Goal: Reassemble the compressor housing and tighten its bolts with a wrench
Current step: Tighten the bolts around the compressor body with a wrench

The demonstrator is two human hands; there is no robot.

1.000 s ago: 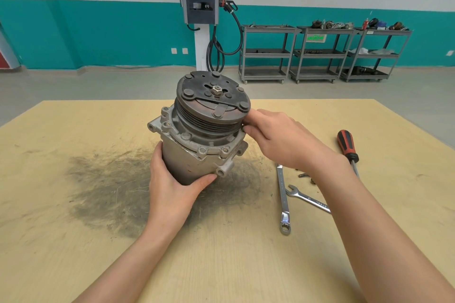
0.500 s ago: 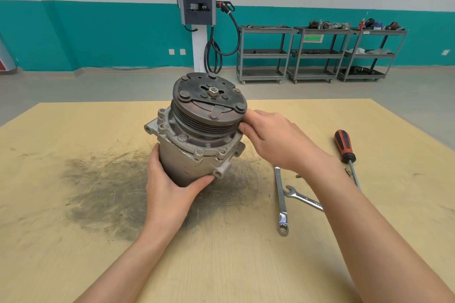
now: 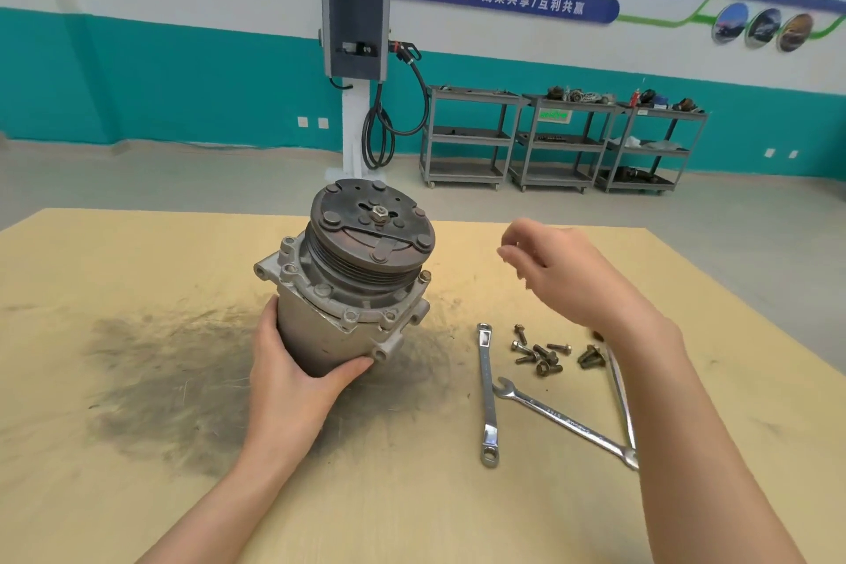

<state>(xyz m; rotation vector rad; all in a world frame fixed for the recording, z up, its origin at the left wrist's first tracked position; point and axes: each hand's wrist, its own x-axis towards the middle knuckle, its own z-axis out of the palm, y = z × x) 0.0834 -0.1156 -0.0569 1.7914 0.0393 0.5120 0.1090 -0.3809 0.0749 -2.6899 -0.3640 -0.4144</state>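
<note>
The left hand (image 3: 293, 376) grips the lower body of the compressor (image 3: 352, 289), thumb on the front and fingers round the left side, and holds it tilted on the table (image 3: 137, 495) with the pulley end up and leaning away. The right hand (image 3: 563, 270) hangs in the air to the right of the pulley, apart from it, fingers loosely curled; it seems empty, though blur hides the fingertips. The loose bolts (image 3: 545, 355) lie just below this hand, between the wrenches (image 3: 487, 394), so the right hand is much nearer to them, and I judge it fetches the next bolt for the flange.
</note>
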